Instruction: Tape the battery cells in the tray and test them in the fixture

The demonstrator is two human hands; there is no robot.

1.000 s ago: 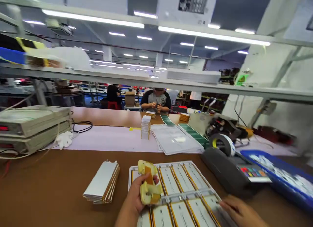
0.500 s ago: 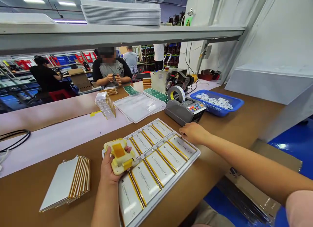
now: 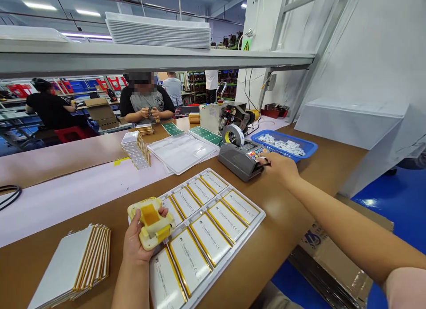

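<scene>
My left hand point(image 3: 138, 238) is closed round a pale yellow plastic fixture point(image 3: 151, 222) with an orange square on its face, holding it over the left side of a clear tray point(image 3: 229, 251). Flat white battery packs point(image 3: 189, 256) with yellow edges lie in rows in that tray. At the front of a grey tape dispenser point(image 3: 238, 160), my right hand point(image 3: 279, 167) is closed with its fingertips pinched. A thin dark thing point(image 3: 265, 163) shows at those fingertips; its kind is too small to make out. A tape roll point(image 3: 233, 135) sits on the dispenser.
A fanned stack of battery packs point(image 3: 75, 262) lies at the left, another stack point(image 3: 136, 148) farther back. Beyond the tray are clear sheets point(image 3: 183, 151) and a machine point(image 3: 213, 116). A blue basket point(image 3: 308, 148) holds white pieces. A co-worker point(image 3: 146, 98) sits opposite, under the shelf point(image 3: 159, 60).
My right hand has moved from the tray's far right corner up to the front of the tape dispenser. My left hand keeps the fixture over the tray. The view has shifted slightly.
</scene>
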